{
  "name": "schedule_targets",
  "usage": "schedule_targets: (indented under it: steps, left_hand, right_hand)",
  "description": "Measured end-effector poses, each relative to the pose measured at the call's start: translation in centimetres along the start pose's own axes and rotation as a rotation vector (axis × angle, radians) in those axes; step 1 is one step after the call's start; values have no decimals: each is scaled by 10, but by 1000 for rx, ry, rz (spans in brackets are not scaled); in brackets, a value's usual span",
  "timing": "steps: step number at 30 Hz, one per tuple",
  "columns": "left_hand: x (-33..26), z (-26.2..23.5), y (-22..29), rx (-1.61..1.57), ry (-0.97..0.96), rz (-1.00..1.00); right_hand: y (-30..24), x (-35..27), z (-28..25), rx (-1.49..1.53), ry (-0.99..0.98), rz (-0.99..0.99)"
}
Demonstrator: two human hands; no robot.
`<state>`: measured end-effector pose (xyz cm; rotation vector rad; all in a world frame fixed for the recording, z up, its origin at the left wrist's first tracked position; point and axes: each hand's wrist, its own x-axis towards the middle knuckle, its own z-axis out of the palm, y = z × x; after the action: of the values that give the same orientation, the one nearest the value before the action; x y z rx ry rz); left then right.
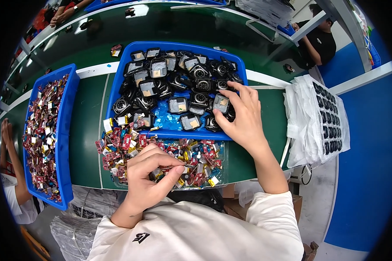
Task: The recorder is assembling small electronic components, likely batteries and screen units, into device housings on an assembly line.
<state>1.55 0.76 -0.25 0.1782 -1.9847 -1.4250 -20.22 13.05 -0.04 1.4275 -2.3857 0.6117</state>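
Note:
A blue bin (241, 71) in front of me holds a heap of black smartwatch cases (159, 67). At its right side my right hand (245, 117) has its thumb and index finger on opposite edges of one case (221, 103), whose pale inner side faces up. Nearer me, my left hand (150, 172) is closed in a pinch over a clear tray (225, 158). A small, thin, dark thing shows at its fingertips, too small to name. Small red circuit boards with batteries and wires (126, 141) fill the tray.
A long blue bin (64, 174) of similar boards stands at the left. White wrapped stacks of trays with black watch parts (331, 117) stand at the right. Behind the bin runs a white rail (265, 78), then a green conveyor (178, 26). Other people sit at the far right and left.

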Motion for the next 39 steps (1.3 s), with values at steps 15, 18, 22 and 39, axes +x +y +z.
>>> schedule_targets:
  steps: [15,18,22,39]
  left_hand:
    - [11,22,1,-69,139,-112]
    - [14,24,-1,159,142,-47]
    - [15,26,-3,251,156,-42]
    - [16,32,-5,381,144,74]
  right_hand:
    - [-34,-21,-4,1483,-328,232]
    - [-38,-26,-5,1472,-381,240]
    - [-39,-26,-6,1351,-388,163]
    - [-41,-31,-4,1278,-216,215]
